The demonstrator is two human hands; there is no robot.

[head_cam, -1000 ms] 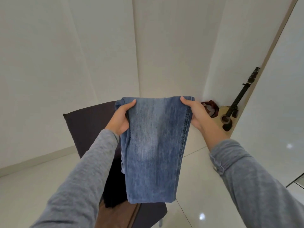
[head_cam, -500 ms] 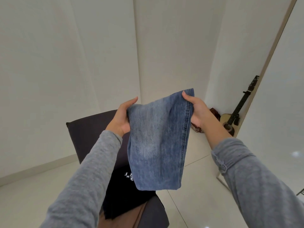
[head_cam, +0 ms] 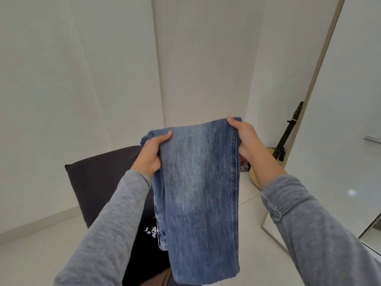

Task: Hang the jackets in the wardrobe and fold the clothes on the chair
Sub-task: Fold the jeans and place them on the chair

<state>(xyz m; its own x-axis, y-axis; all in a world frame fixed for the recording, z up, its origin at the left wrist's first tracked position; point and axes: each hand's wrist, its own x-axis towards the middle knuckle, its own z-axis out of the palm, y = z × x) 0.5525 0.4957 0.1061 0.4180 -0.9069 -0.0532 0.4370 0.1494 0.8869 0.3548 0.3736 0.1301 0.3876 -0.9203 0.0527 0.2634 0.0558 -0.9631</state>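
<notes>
Two hands hold a pair of jeans (head_cam: pixel 202 193) up in the air, in front of the chair (head_cam: pixel 99 182) and over the right part of its seat. The denim hangs doubled over, with its folded edge on top and its loose ends near the seat's front edge. The left hand (head_cam: pixel 151 155) pinches the top left corner, thumb laid flat on the front face. The right hand (head_cam: pixel 245 139) pinches the top right corner by the stitched side seam, thumb likewise on the front. On both hands the other fingers are behind the cloth, so I cannot tell how they lie.

A black garment (head_cam: pixel 144 254) with white print lies on the seat below. A guitar (head_cam: pixel 286 141) leans in the far right corner of the room.

Denim like this is probably fairly heavy for clothing: soft and limp, yet thick, rough enough not to slip, and in no way fragile. The layers may slide against each other, so a firm pinch through all of them at the two top corners seems the right hold. For another fold, the seam edge and the hems look like the places to take hold.
</notes>
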